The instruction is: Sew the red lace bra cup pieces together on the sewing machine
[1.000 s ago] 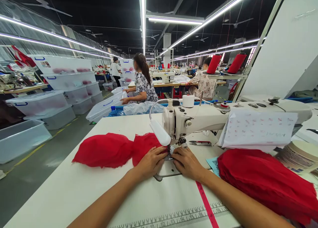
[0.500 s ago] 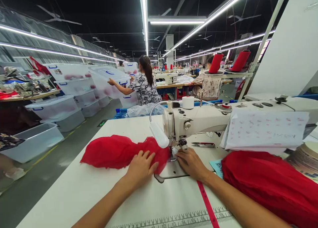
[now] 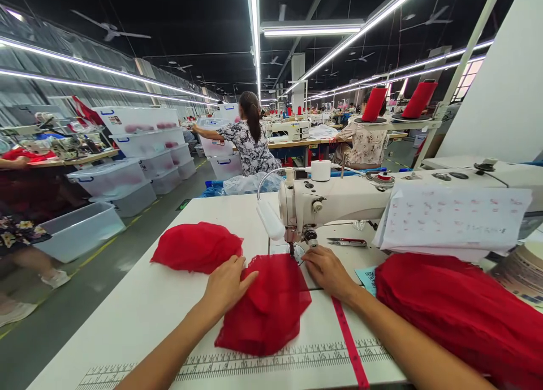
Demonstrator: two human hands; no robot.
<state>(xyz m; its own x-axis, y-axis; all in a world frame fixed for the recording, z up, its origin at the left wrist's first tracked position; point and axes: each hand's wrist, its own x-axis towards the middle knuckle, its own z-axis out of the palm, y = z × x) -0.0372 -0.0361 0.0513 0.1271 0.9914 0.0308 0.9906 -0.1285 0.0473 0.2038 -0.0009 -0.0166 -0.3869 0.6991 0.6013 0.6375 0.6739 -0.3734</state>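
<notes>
A sheer red fabric piece lies spread in front of the needle of a white sewing machine, its upper edge near the presser foot. My left hand rests at the left edge of this piece, thumb apart from the fingers; whether it pinches any cloth is hidden. Beyond its fingertips lies a bunched red fabric pile. My right hand is beside the presser foot, fingers bent together near the machine's needle area; what its fingertips touch is too small to make out.
Thread snips lie behind my right hand. A large red fabric heap and a paper sheet are at the right. A printed ruler crosses the front. A person stands near stacked plastic boxes.
The red piece has come away from the left pile and now spreads toward the table's front. My left hand has shifted slightly left. The person ahead no longer holds the box out at the left.
</notes>
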